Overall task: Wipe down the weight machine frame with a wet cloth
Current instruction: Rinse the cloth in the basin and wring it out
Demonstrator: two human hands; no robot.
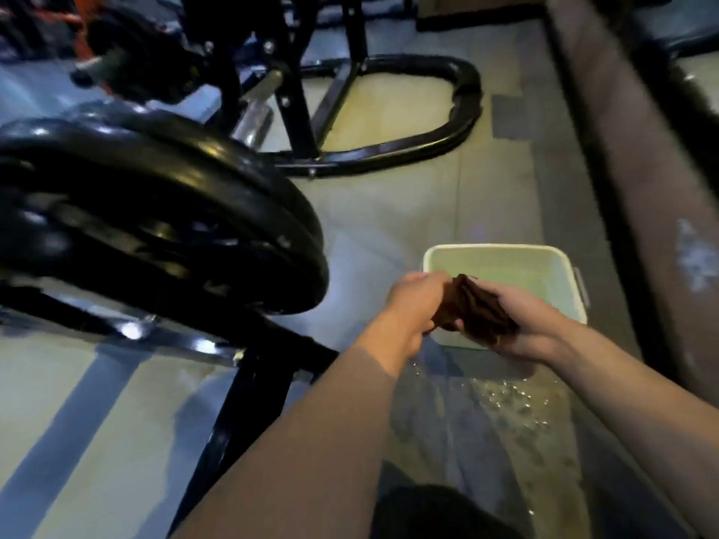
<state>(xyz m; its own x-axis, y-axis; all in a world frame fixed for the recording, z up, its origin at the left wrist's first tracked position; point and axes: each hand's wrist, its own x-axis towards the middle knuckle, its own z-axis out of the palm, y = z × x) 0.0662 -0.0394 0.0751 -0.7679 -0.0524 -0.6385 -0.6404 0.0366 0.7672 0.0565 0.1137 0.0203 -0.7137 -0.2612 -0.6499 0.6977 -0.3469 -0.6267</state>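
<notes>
My left hand [406, 305] is curled around one end of the dark brown cloth [472, 307], and my right hand [539, 328] grips the other end, the bunched cloth held between them. Both forearms reach forward from the bottom of the view. The cloth hangs over the near edge of a pale square tub [502, 252] that sits on the floor [389, 212]. Just in front of the tub, closer to me, water drops [517, 398] lie scattered on the floor.

To my left, a black bar of the weight machine frame [249, 394] runs down toward the floor, joined to a slanting crossbar. Above that bar hang big black weight plates [163, 212], shiny along their rims. Farther off, past the tub, a curved black base tube [451, 122] rests on the floor, with black uprights rising from it. On my right, a dark brownish slanted beam [638, 180] runs up and away; it is blurred.
</notes>
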